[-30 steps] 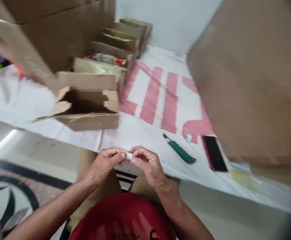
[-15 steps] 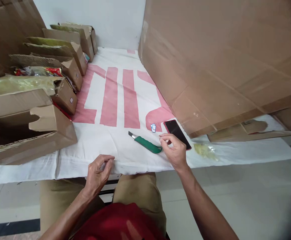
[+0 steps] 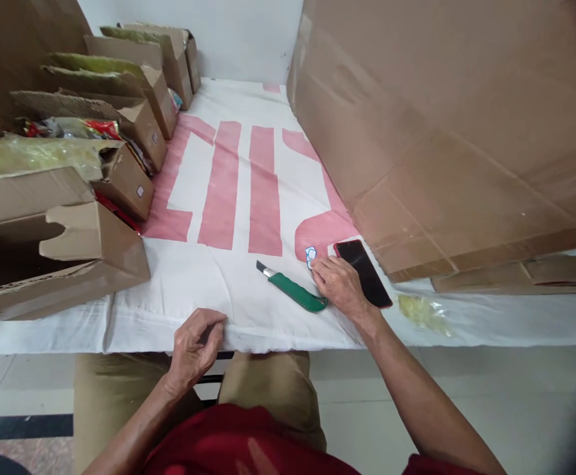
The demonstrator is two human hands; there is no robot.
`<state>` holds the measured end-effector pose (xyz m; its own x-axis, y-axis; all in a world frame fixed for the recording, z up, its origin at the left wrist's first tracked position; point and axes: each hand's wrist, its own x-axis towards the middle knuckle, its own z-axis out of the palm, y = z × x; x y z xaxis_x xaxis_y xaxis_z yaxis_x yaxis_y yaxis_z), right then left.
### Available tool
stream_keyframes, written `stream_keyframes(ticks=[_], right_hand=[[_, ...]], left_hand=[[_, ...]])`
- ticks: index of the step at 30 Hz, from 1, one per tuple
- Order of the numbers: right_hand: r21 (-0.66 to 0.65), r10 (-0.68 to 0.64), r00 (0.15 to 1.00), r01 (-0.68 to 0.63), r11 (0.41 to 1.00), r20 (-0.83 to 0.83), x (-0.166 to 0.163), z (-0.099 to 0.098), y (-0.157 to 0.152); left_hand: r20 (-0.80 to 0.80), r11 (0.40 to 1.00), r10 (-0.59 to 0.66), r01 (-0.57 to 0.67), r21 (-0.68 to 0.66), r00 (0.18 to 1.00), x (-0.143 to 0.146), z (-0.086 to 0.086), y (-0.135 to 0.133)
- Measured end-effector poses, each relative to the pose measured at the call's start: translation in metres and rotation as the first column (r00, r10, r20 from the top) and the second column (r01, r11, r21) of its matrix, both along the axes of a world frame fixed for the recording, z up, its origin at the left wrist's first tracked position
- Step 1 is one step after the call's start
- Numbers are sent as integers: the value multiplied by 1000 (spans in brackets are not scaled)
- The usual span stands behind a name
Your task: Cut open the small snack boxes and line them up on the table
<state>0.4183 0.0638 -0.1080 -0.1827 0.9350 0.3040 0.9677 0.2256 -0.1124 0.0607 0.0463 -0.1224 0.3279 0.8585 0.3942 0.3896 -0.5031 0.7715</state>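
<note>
My right hand (image 3: 340, 284) is closed with its fingertips at the lower edge of some small white labels with blue borders (image 3: 310, 254). Its fingers partly cover them. A green utility knife (image 3: 297, 292) lies just left of that hand, its short dark blade pointing to the upper left. Right beside the hand rests a black phone with a red edge (image 3: 364, 274), partly behind the wrist. At the front edge of the table my left hand (image 3: 196, 343) rests with thumb and forefinger pinched together. Nothing shows between them.
Open cardboard boxes (image 3: 119, 251) stand in a row on the left, several with plastic packets inside. A large cardboard sheet or box (image 3: 446, 145) leans along the right. The table has a white cloth with pink print (image 3: 218, 191). A crumpled clear yellowish plastic bag (image 3: 421, 313) lies at right.
My right hand has moved from above the knife's handle end up to the labels, its fingers lowered onto them. My left hand has stayed in place. The view has shifted slightly.
</note>
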Motion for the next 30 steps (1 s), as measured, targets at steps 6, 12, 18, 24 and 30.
stream_keyframes(ticks=[6,12,18,24,30], right_hand=[[-247,161,980,-128,960,117,0,25,7],[25,-264,870,301,953,-415,17,75,-19],[-66,-254,760,270,961,-598,-52,66,-68],[-44,62,739,-123,991,-671,-150,37,-33],[-180,68,633,-319,930,-771,-239,27,56]], left_hand=[[-3,1000,-10,10,28,1000,0,-1,-1],[41,998,-59,58,26,997,-3,-1,1],[148,998,-27,18,63,989,0,5,0],[209,883,425,-454,116,881,-53,11,-1],[319,532,832,-816,-226,454,-144,5,18]])
